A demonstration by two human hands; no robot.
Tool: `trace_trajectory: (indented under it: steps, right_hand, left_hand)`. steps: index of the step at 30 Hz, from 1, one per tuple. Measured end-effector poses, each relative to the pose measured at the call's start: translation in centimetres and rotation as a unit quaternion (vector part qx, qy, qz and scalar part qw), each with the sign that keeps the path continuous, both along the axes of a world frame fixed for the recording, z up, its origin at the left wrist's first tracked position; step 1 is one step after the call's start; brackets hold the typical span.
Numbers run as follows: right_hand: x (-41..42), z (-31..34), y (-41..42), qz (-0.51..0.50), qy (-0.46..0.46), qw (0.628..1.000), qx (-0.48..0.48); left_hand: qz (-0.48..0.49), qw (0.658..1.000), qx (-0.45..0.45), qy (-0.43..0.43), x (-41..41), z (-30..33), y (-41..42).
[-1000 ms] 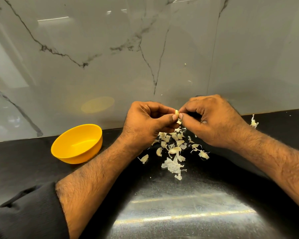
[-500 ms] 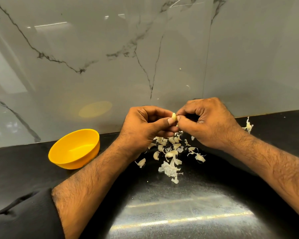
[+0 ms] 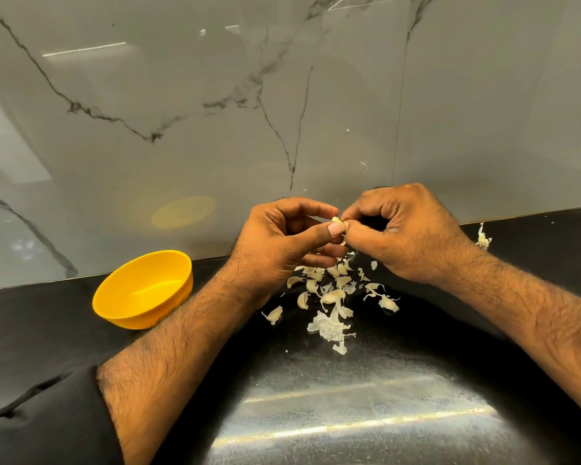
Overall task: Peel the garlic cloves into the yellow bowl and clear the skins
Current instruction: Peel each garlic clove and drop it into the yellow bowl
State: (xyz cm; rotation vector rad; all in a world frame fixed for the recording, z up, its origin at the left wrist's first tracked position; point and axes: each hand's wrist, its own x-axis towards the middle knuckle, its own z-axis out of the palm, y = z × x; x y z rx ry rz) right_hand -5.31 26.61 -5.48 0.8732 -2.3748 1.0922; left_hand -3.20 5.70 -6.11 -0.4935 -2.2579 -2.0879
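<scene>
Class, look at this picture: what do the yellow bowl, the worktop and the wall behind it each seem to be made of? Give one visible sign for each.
Yellow bowl: probably plastic; uniform bright colour, thin rim, soft sheen.
Worktop: likely polished dark stone; black, fine speckle, mirror-like streaks of light.
Wall: glossy marble or marble-look panel; grey veins, a vertical seam, and the bowl's reflection.

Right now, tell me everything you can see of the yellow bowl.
The yellow bowl is round, smooth and glossy, plastic by the look of it, a uniform yellow with a plain rim. It stands upright on the black counter, close to the marble-look wall, which shows its faint yellow reflection. The visible part of its inside holds nothing. It sits to the left of the left hand; the left forearm passes in front of its right edge, and whether they touch cannot be told.
</scene>
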Motion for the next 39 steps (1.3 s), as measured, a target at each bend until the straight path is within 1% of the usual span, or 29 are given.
trace_trajectory:
  steps: [10, 16, 20, 27, 31, 33, 35, 36, 38, 39]
  right_hand:
    - [0.0, 0.0, 0.1, 0.016, -0.024, 0.999, -0.017]
    - [0.0, 0.2, 0.4, 0.014, -0.035, 0.998, -0.041]
    - [0.1, 0.2, 0.3, 0.021, -0.034, 0.999, -0.028]
    - [-0.1, 0.4, 0.5, -0.001, -0.031, 0.999, -0.039]
    - [0.0, 0.6, 0.6, -0.003, -0.037, 0.998, -0.053]
    - [-0.1, 0.7, 0.6, -0.021, -0.036, 0.998, -0.055]
    - [-0.4, 0.7, 0.9, -0.064, -0.054, 0.996, -0.040]
    - [-0.7, 0.6, 1.1, -0.090, -0.072, 0.993, -0.016]
    - [-1.0, 0.6, 1.5, -0.126, -0.107, 0.983, 0.073]
    - [-1.0, 0.6, 1.5, -0.126, -0.118, 0.978, 0.118]
  left_hand:
    - [-0.004, 1.000, 0.020, -0.005, -0.2, -0.1, -0.2]
    - [-0.013, 0.998, 0.061, -0.028, -0.2, 0.2, -0.4]
    - [-0.004, 0.997, 0.067, -0.038, 0.0, 0.2, -0.2]
    - [-0.003, 0.994, 0.098, -0.048, -0.2, 0.2, -0.5]
    - [-0.009, 0.993, 0.103, -0.054, -0.2, 0.4, -0.7]
    - [-0.014, 0.993, 0.105, -0.054, -0.2, 0.4, -0.8]
    - [-0.023, 0.993, 0.107, -0.052, -0.3, 0.3, -0.9]
    - [-0.025, 0.993, 0.105, -0.050, -0.3, 0.2, -0.9]
    - [-0.025, 0.993, 0.101, -0.047, -0.3, 0.2, -0.8]
    - [-0.023, 0.994, 0.100, -0.048, -0.3, 0.2, -0.8]
